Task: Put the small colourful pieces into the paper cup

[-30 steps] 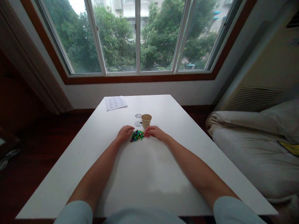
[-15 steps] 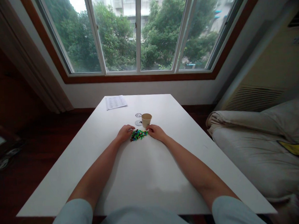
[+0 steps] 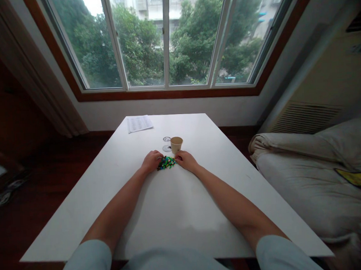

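A pile of small beads [image 3: 166, 162], mostly green with blue, yellow, white and dark ones, lies on the white table. My left hand [image 3: 152, 160] rests at the pile's left edge, fingers curled in and touching the beads. From the right, my right hand [image 3: 186, 161] reaches to the other edge, its thumb and fingertips drawn together at the beads. Whatever is between the fingers of either hand is too small to make out. Just behind my right hand stands an upright tan paper cup [image 3: 176, 144], its inside mostly hidden.
Left of the cup lie two clear round pieces, the larger disc [image 3: 166, 148] nearer me. Printed papers [image 3: 139, 123] lie at the far left corner of the white table [image 3: 175, 216]. A cushioned sofa [image 3: 294, 173] stands to the right, and a window is ahead.
My right hand has shifted slightly left, further onto the pile's right edge. My left hand has barely moved, its fingers a little more over the beads.
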`<state>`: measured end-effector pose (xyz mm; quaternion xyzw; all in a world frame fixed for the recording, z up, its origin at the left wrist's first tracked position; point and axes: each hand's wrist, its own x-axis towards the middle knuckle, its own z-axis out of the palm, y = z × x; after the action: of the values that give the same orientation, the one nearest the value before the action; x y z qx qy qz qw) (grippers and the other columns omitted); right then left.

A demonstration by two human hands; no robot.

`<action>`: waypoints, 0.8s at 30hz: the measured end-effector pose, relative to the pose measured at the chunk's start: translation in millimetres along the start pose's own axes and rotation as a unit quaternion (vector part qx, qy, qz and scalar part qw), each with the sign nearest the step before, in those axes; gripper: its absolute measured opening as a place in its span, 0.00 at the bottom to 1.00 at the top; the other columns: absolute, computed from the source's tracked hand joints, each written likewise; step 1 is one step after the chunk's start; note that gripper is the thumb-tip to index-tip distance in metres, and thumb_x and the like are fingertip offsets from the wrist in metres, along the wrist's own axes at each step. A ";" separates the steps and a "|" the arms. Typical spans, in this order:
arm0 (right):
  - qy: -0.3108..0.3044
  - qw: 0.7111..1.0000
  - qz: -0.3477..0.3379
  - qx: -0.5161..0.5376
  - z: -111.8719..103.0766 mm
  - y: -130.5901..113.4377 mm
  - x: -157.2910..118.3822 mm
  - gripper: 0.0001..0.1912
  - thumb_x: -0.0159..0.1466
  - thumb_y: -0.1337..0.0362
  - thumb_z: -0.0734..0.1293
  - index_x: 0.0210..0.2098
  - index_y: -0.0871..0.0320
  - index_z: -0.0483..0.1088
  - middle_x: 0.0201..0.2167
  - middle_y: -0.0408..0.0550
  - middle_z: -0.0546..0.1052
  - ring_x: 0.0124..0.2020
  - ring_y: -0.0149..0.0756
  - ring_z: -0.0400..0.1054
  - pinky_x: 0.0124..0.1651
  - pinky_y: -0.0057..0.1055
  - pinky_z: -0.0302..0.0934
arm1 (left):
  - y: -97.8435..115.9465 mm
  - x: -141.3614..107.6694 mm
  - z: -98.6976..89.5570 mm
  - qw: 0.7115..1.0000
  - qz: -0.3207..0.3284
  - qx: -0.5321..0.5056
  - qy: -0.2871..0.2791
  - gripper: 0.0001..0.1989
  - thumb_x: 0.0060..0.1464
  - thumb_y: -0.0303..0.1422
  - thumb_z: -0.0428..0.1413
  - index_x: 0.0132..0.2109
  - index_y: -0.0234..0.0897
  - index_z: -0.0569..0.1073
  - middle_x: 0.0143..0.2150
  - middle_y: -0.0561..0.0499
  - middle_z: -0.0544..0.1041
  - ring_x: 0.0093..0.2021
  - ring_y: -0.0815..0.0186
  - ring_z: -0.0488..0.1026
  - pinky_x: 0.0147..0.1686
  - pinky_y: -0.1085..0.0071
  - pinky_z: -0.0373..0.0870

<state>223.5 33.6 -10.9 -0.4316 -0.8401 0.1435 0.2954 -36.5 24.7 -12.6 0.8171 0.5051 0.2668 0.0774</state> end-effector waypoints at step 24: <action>0.140 0.987 -0.041 0.066 -10.7 -19.3 -2.6 0.12 0.68 0.66 0.58 0.42 0.55 0.73 0.40 0.52 0.75 0.45 0.43 0.67 0.51 0.37 0.62 | 1.9 0.4 -5.5 0.998 -0.050 0.008 0.023 0.11 0.57 0.34 0.58 0.45 0.42 0.82 0.47 0.46 0.79 0.49 0.59 0.72 0.52 0.64 0.69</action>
<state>218.9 20.0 6.1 -0.3921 -0.7961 0.1246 0.4437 -37.7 23.3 -7.1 0.7848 0.5493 0.2777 0.0724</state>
